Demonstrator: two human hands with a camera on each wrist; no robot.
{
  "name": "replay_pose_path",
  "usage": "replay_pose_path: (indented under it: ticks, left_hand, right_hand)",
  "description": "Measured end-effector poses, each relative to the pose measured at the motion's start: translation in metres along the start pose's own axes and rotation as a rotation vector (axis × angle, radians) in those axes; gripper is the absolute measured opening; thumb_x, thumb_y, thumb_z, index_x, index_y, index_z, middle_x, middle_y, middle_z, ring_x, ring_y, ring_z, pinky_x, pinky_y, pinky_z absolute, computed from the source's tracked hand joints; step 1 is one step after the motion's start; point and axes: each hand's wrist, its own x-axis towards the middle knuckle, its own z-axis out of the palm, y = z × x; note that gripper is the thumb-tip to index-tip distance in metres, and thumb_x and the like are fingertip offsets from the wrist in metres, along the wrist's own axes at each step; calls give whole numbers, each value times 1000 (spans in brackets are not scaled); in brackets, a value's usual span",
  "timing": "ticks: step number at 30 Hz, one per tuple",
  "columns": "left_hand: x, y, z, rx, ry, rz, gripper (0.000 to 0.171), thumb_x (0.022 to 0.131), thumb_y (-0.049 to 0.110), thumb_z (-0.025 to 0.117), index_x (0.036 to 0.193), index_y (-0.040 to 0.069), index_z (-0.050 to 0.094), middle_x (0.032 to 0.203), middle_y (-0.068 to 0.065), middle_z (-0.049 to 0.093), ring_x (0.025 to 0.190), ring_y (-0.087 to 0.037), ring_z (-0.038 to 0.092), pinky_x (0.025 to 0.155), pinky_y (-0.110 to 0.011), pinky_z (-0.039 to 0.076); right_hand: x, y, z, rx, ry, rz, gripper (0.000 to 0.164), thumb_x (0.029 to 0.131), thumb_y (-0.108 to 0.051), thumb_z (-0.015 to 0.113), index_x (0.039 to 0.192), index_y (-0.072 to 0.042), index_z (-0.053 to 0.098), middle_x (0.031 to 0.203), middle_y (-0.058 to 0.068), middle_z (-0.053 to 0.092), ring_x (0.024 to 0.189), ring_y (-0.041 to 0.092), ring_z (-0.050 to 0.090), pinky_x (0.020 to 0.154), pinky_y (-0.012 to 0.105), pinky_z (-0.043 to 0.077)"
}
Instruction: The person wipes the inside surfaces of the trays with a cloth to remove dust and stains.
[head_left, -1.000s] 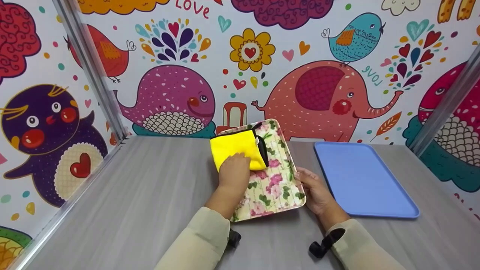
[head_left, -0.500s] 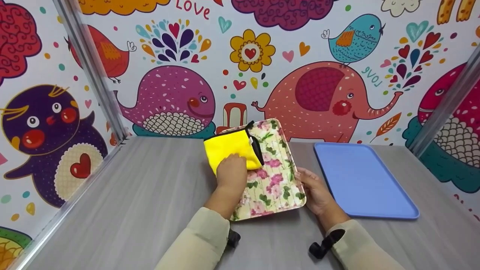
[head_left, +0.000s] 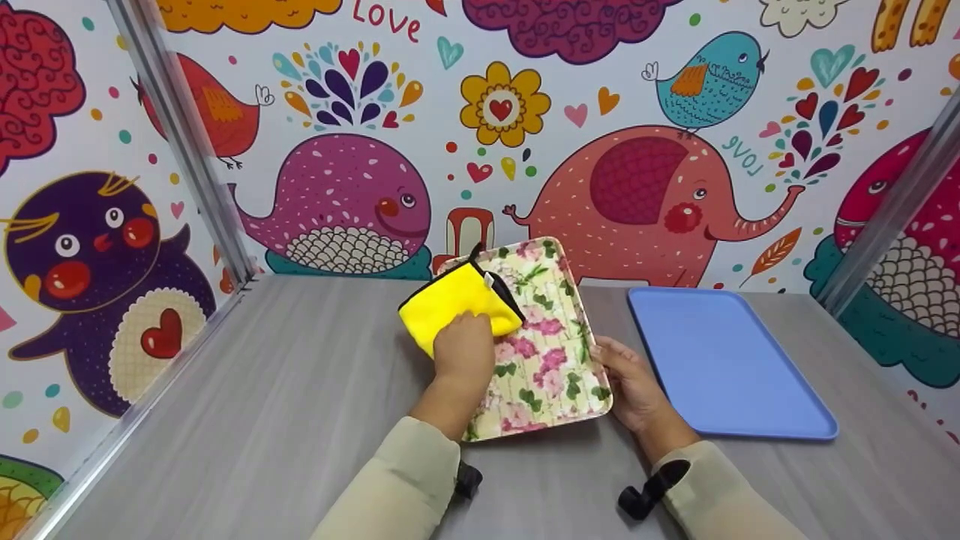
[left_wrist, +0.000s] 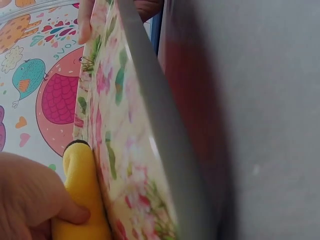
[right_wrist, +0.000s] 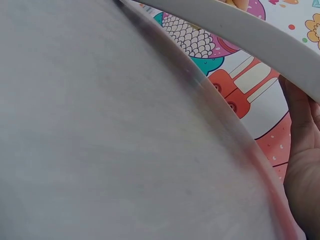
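Observation:
In the head view a flower-printed tray [head_left: 555,300] is held tilted above the table, its printed face toward me. My right hand [head_left: 636,382] grips its right edge, thumb in front. In the right wrist view, that hand [right_wrist: 302,160] supports the pale underside of the tray [right_wrist: 235,30]. A yellow cloth with black edging [head_left: 442,307] lies against the left part of the printed face. My left hand [head_left: 463,352] pinches the folded cloth with curled fingers and presses it there. The left wrist view shows the thumb on the bunched cloth [left_wrist: 82,180].
A blue tray [head_left: 727,360] lies flat on the grey table [head_left: 300,375], right of my right hand. Behind the table stands a wall [head_left: 570,90] with cartoon animals. Metal posts [head_left: 180,127] mark the corners. Black straps are on both wrists.
My left hand has slid the yellow cloth a little left across the tray, and the cloth has turned counter-clockwise. The right hand and the flower-printed tray stay almost in place.

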Motion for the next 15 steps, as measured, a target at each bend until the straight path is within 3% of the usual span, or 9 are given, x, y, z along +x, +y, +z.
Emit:
replay_pose_path:
  ticks: [6,15]
  left_hand:
    - [-4,7,-1,-41,15,9,39,89,20,84,125,8,73,117,-10,75,106,-24,72,99,-40,60]
    - [-6,11,-4,-117,24,28,46,91,14,80,135,9,69,137,-10,70,129,-25,66,108,-41,54]
  right_hand:
    - [0,0,1,5,5,-11,32,105,-5,44,108,-21,72,86,-3,78,72,6,72,65,22,60]
    - [0,-3,4,13,1,-13,33,105,-4,43,110,-19,72,87,-1,78,72,6,73,66,22,61]
